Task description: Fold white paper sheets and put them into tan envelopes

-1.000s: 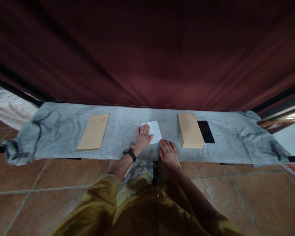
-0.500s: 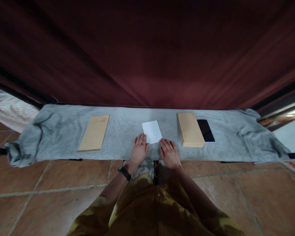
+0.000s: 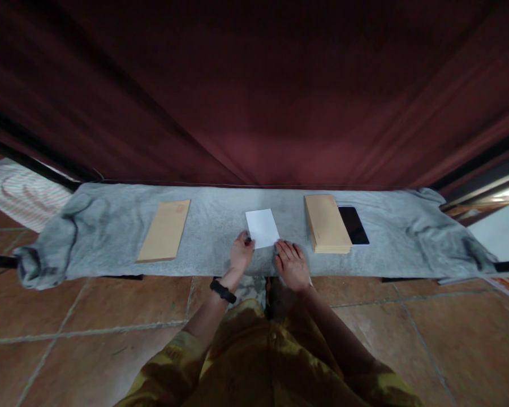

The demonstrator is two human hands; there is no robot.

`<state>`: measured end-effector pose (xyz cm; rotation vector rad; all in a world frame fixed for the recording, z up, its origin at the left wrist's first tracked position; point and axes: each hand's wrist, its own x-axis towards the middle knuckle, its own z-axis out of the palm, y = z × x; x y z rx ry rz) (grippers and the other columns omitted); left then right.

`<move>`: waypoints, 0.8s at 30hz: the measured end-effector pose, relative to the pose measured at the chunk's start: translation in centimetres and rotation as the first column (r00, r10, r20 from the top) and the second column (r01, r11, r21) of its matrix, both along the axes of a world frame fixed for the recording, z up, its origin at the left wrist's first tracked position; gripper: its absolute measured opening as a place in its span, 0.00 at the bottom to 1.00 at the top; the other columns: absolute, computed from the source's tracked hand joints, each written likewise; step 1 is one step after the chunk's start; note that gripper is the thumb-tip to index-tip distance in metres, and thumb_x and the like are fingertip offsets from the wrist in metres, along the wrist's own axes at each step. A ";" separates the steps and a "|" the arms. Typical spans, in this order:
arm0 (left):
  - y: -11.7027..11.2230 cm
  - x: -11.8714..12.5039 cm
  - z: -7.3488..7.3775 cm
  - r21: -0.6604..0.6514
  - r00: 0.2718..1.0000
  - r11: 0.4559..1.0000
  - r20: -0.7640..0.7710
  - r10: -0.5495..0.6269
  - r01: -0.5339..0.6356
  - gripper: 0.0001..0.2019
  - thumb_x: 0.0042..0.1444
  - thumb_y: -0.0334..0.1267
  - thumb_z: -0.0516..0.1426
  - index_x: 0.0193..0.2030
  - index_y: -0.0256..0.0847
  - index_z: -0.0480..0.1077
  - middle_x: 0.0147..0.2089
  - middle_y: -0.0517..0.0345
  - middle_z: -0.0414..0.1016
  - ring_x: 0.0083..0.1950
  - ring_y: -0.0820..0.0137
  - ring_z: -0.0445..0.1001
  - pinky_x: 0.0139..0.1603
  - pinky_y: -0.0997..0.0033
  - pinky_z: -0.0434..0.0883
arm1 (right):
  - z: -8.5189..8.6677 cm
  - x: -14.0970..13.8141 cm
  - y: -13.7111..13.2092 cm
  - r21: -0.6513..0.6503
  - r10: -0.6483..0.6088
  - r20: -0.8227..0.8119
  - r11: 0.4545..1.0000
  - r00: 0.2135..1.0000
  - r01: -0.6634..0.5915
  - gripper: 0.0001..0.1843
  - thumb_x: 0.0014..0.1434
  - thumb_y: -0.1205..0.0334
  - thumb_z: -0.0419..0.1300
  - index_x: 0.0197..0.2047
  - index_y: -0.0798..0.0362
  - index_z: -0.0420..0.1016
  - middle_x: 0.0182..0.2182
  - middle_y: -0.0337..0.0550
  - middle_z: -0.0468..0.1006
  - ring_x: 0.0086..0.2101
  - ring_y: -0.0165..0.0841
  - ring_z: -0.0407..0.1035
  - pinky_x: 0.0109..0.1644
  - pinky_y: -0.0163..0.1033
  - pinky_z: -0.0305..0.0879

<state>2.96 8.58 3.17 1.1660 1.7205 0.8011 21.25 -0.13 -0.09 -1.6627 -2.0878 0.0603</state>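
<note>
A white square sheet of paper (image 3: 263, 227) lies slightly turned on the grey cloth in front of me. My left hand (image 3: 241, 252) is at its lower left corner, fingers curled and thumb drawn in to pinch the paper's edge. Flat beside the lower right corner rests my right hand (image 3: 293, 264), open, its fingertips touching that corner. To the right, a stack of brown envelopes (image 3: 328, 223) sits close to my right hand. A single-looking brown envelope (image 3: 163, 230) lies apart on the left.
A dark-screened phone or tablet (image 3: 353, 225) lies against the right side of the stack, partly under it. The grey cloth (image 3: 212, 226) covers a narrow bench. Dark red fabric (image 3: 254, 113) hangs behind it, and floor tiles (image 3: 123, 305) show in front.
My left hand has gone from lying flat with fingers stretched to curling its fingers at the paper's left corner. My right hand and the paper have stayed in place.
</note>
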 end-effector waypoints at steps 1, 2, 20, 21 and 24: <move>0.0 0.0 0.0 -0.029 0.999 1.000 0.042 0.008 -0.006 0.15 0.56 0.30 0.61 0.51 0.38 0.73 0.27 0.62 0.76 0.28 0.70 0.77 0.32 0.74 0.71 | 0.0 0.0 0.0 -0.003 0.001 -0.001 1.000 1.000 -0.001 0.25 0.72 0.63 0.50 0.70 0.53 0.64 0.66 0.50 0.70 0.66 0.42 0.62 0.72 0.54 0.50; 0.0 0.1 0.1 -0.050 0.998 0.999 0.069 0.009 -0.006 0.12 0.56 0.31 0.61 0.48 0.37 0.74 0.26 0.62 0.75 0.26 0.71 0.76 0.30 0.75 0.70 | 0.0 0.0 0.0 -0.005 0.001 -0.002 1.000 1.000 -0.001 0.25 0.72 0.63 0.50 0.70 0.53 0.64 0.66 0.50 0.70 0.66 0.42 0.62 0.71 0.54 0.50; -1.6 0.3 3.2 0.162 0.998 0.986 0.043 -0.056 0.049 0.08 0.57 0.35 0.60 0.27 0.41 0.73 0.23 0.63 0.74 0.26 0.72 0.72 0.32 0.74 0.68 | 2.5 -2.0 1.5 -0.120 -0.101 -0.515 0.992 0.851 0.046 0.22 0.73 0.54 0.47 0.60 0.51 0.75 0.56 0.50 0.78 0.59 0.41 0.69 0.67 0.52 0.63; -1.9 0.2 3.5 0.222 0.996 0.972 -0.049 -0.071 0.080 0.08 0.59 0.36 0.59 0.29 0.41 0.74 0.26 0.62 0.75 0.29 0.71 0.73 0.34 0.73 0.68 | 3.0 -2.5 1.7 -0.152 -0.122 -0.591 0.988 0.798 0.039 0.22 0.72 0.53 0.48 0.59 0.50 0.76 0.56 0.49 0.79 0.58 0.40 0.71 0.66 0.51 0.64; -2.7 -0.2 4.5 0.420 0.884 0.847 -0.454 -0.115 0.326 0.08 0.65 0.37 0.56 0.37 0.42 0.76 0.36 0.55 0.79 0.38 0.66 0.76 0.43 0.68 0.69 | 4.4 -3.9 2.6 -0.261 -0.217 -0.827 0.965 0.519 -0.012 0.21 0.69 0.47 0.53 0.57 0.48 0.76 0.55 0.47 0.80 0.55 0.39 0.73 0.63 0.48 0.69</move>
